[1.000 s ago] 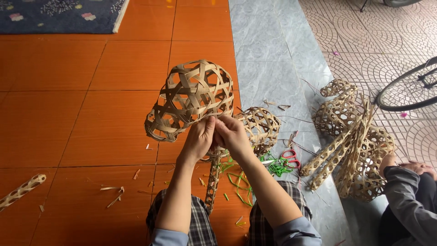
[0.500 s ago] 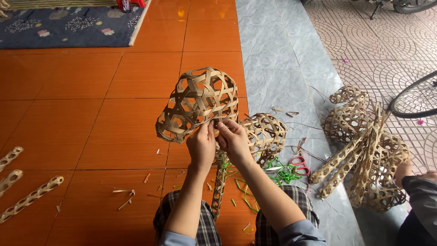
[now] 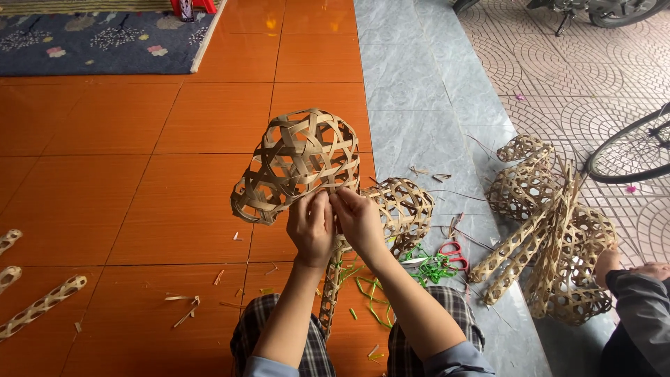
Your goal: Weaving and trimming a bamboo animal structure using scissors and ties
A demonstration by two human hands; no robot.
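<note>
Woven bamboo form is being pinched at its lower edge by both hands, the left hand and right hand closing their grip on its strips. Below the grip, orange floor tiles are lying strewn with scraps; rightward, a grey stone strip is carrying more woven pieces.

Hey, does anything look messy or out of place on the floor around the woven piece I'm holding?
Yes: bamboo offcuts and green strips lie scattered over the orange tiles by your knees, and red scissors sit among them.
</note>
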